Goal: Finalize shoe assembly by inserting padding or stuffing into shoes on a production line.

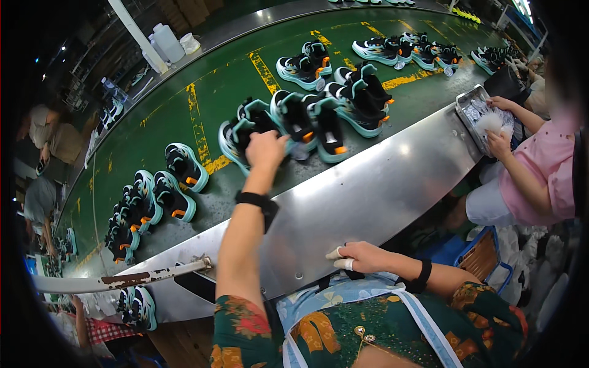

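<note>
My left hand (265,149) reaches out over the green conveyor belt (184,104) and grips the heel of a black and teal sneaker (242,132). Beside it stand two more such sneakers (313,122) with orange heel tabs. My right hand (359,256) rests against the steel rim (368,184) in front of my body, fingers curled, with white tape on two fingertips and nothing held.
Several more sneaker pairs lie along the belt, left (159,190) and far right (392,49). A person in a pink top (540,165) at the right handles white pieces in a metal tray (472,110). White jugs (167,42) stand behind the belt. A worn white rail (123,277) juts out at lower left.
</note>
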Action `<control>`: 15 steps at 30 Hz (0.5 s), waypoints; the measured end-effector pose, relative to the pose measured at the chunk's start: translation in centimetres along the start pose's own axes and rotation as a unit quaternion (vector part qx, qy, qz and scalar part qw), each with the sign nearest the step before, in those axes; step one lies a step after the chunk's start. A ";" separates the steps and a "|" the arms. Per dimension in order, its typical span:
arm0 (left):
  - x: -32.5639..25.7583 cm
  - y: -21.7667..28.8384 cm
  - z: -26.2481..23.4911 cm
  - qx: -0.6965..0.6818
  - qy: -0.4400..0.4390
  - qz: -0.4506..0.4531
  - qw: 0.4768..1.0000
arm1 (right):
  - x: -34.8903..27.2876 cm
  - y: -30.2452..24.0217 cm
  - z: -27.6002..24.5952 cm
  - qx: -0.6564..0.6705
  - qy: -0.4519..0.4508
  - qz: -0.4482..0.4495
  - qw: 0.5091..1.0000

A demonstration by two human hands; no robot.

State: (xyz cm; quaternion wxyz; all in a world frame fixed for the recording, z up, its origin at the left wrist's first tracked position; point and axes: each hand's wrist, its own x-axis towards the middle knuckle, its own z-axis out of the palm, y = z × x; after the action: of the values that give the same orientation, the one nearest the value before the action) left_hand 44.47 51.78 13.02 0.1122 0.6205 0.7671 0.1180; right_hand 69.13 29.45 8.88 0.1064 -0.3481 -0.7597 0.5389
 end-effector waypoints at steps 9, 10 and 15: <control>-2.7 0.2 -2.1 -0.122 -0.117 0.022 0.985 | -3.8 -2.4 -3.2 -0.040 0.034 -0.039 0.998; -4.5 -0.9 -4.6 -0.169 -0.133 0.037 0.976 | -4.4 -1.4 -3.7 -0.030 0.040 -0.027 0.998; -21.5 -5.6 -4.5 -0.002 -0.223 0.249 0.943 | -4.4 4.9 -2.0 0.026 0.071 -0.018 0.997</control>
State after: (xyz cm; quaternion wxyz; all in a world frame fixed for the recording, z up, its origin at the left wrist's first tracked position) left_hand 42.27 29.45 16.06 0.2481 0.8020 0.5434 0.0021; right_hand 75.46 28.99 6.25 0.1790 -0.3690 -0.7423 0.5299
